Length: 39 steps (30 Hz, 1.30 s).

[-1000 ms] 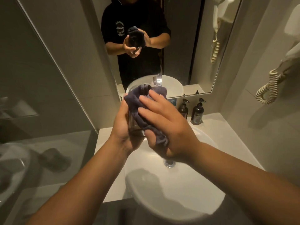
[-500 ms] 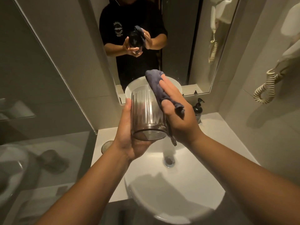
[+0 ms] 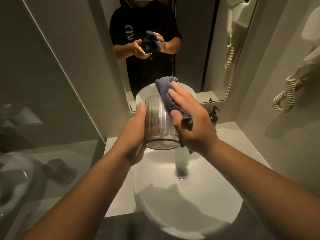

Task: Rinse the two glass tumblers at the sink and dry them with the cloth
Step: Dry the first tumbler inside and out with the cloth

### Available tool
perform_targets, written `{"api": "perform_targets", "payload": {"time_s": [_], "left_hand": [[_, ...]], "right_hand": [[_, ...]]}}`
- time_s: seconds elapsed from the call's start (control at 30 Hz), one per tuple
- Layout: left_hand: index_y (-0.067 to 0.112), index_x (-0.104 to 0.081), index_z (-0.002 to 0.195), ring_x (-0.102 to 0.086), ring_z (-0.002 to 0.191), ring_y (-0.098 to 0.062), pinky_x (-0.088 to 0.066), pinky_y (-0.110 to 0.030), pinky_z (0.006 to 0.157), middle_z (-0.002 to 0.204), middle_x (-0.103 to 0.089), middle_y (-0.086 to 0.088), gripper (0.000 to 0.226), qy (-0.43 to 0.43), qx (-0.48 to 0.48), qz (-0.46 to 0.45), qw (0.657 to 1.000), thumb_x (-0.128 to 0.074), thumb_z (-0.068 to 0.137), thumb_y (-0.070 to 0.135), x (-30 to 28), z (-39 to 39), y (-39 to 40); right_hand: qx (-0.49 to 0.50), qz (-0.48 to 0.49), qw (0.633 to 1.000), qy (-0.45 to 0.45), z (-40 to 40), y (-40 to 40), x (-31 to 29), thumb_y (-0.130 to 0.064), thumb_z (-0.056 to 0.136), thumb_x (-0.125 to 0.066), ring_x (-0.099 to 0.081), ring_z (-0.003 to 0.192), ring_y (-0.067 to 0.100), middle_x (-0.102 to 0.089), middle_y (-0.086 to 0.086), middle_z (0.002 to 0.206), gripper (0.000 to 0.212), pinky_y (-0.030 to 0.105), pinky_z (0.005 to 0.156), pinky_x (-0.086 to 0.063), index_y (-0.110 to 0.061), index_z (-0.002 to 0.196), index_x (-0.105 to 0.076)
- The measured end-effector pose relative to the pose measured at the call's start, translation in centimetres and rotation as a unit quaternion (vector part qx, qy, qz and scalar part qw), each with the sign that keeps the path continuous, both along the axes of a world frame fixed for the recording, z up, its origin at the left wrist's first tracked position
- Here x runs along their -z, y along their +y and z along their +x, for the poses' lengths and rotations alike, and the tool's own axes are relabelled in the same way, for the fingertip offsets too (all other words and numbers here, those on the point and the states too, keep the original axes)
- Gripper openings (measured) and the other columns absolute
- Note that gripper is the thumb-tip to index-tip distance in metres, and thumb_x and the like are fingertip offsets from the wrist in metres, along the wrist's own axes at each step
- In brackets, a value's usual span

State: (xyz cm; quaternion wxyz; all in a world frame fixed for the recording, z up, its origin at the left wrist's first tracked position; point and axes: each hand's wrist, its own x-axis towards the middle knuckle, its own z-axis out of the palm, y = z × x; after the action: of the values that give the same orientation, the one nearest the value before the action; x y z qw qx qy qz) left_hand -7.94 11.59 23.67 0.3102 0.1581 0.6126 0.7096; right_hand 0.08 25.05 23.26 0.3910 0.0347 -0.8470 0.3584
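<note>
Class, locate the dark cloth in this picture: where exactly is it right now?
In the head view, the dark cloth sits centre frame above the white basin, held by the right hand against the right side of the ribbed glass tumbler.

A pale counter carries the round white basin (drain visible) and a dark pump bottle.

The left hand's fingers are mostly hidden behind the tumbler.

Head cam, one wide-angle view
Looks fwd and down from person's head, close over hands at sink; mirror ahead reflects same scene from opposite side.
</note>
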Motion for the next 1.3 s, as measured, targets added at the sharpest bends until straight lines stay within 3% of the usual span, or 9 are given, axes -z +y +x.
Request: {"api": "perform_targets", "payload": {"time_s": [0.2, 0.4, 0.6, 0.73, 0.87, 0.97, 1.03, 1.17, 1.3], "left_hand": [[0.023, -0.059, 0.137, -0.070, 0.115, -0.029, -0.054, -0.045, 0.095, 0.128, -0.071, -0.011, 0.062, -0.087, 0.038, 0.090, 0.991, -0.032, 0.100, 0.065, 0.8, 0.2, 0.7], [0.011, -0.053, 0.143, -0.065, 0.118, -0.029, -0.057, -0.040, 0.088, 0.130, -0.064, -0.017, 0.084, -0.180, 0.058, 0.168, 0.967, -0.032, 0.094, 0.075, 2.0, -1.6, 0.2], [0.016, -0.046, 0.149, -0.054, 0.134, -0.033, -0.050, -0.046, 0.102, 0.149, -0.053, -0.017, 0.074, -0.200, 0.120, 0.227, 0.945, -0.030, 0.099, 0.069, 2.1, -0.8, 0.2], [0.017, -0.049, 0.148, -0.062, 0.125, -0.032, -0.049, -0.051, 0.101, 0.141, -0.060, -0.016, 0.074, -0.223, 0.126, 0.216, 0.942, -0.032, 0.098, 0.069, 2.4, -0.4, -0.3], [0.016, -0.046, 0.149, -0.056, 0.133, -0.033, -0.042, -0.051, 0.111, 0.146, -0.056, -0.017, 0.074, -0.179, 0.072, 0.171, 0.966, -0.029, 0.099, 0.068, 2.2, -0.8, -0.3], [0.016, -0.056, 0.140, -0.069, 0.115, -0.027, -0.056, -0.044, 0.096, 0.130, -0.069, -0.012, 0.062, -0.075, -0.013, 0.066, 0.995, -0.031, 0.103, 0.059, 2.0, -1.2, -0.1], [0.016, -0.060, 0.135, -0.073, 0.108, -0.025, -0.056, -0.045, 0.096, 0.123, -0.073, -0.012, 0.057, -0.031, -0.042, 0.040, 0.998, -0.030, 0.105, 0.055, 2.0, -1.2, -0.2], [0.022, -0.053, 0.143, -0.066, 0.121, -0.030, -0.046, -0.053, 0.109, 0.133, -0.068, -0.009, 0.071, -0.037, 0.034, 0.050, 0.997, -0.030, 0.096, 0.071, 1.2, -0.4, -0.3], [0.019, -0.056, 0.140, -0.062, 0.126, -0.032, -0.038, -0.052, 0.116, 0.137, -0.065, -0.013, 0.067, -0.062, 0.033, 0.119, 0.990, -0.040, 0.097, 0.066, 1.9, -0.1, 0.2]], "right_hand": [[-0.015, 0.072, 0.997, -0.004, 0.5, -0.7, 0.0, -0.022, 0.091, -0.047, -0.027, 0.144, 0.027, -0.040, 0.015, 0.149, 0.050, 0.045, 0.117, -0.027, -0.003, 0.138, -0.047], [-0.076, 0.109, 0.990, 0.039, 3.0, -3.0, 2.8, -0.015, 0.088, -0.055, -0.026, 0.144, 0.034, -0.037, 0.022, 0.147, 0.047, 0.048, 0.117, -0.026, 0.003, 0.131, -0.049], [-0.062, -0.023, 0.998, 0.001, 1.5, -1.9, 1.0, -0.021, 0.092, -0.042, -0.022, 0.147, 0.021, -0.029, 0.005, 0.153, 0.050, 0.042, 0.118, -0.027, -0.011, 0.141, -0.040], [-0.084, -0.167, 0.981, -0.050, 0.0, -0.8, 0.3, -0.038, 0.094, -0.042, -0.033, 0.142, 0.022, -0.035, 0.008, 0.154, 0.052, 0.051, 0.110, -0.037, -0.027, 0.144, -0.035], [-0.061, -0.152, 0.986, -0.042, -0.4, -0.8, 0.5, -0.035, 0.095, -0.042, -0.031, 0.143, 0.017, -0.034, 0.007, 0.155, 0.054, 0.043, 0.113, -0.035, -0.021, 0.146, -0.034], [-0.015, -0.097, 0.994, -0.039, -0.3, -0.9, 0.3, -0.034, 0.094, -0.040, -0.030, 0.143, 0.014, -0.033, 0.005, 0.155, 0.056, 0.034, 0.115, -0.033, -0.016, 0.146, -0.035], [0.002, -0.046, 0.998, -0.042, -0.4, -0.8, 0.1, -0.033, 0.093, -0.040, -0.031, 0.143, 0.017, -0.034, 0.007, 0.154, 0.057, 0.035, 0.114, -0.033, -0.011, 0.145, -0.038], [0.007, 0.027, 0.999, -0.030, -0.3, -0.8, -0.3, -0.028, 0.092, -0.043, -0.033, 0.142, 0.021, -0.037, 0.011, 0.152, 0.054, 0.039, 0.114, -0.034, -0.007, 0.142, -0.042], [0.000, 0.053, 0.998, -0.020, 0.5, -0.9, -0.2, -0.024, 0.093, -0.045, -0.027, 0.145, 0.022, -0.035, 0.011, 0.153, 0.052, 0.038, 0.116, -0.029, -0.005, 0.142, -0.042]]}}
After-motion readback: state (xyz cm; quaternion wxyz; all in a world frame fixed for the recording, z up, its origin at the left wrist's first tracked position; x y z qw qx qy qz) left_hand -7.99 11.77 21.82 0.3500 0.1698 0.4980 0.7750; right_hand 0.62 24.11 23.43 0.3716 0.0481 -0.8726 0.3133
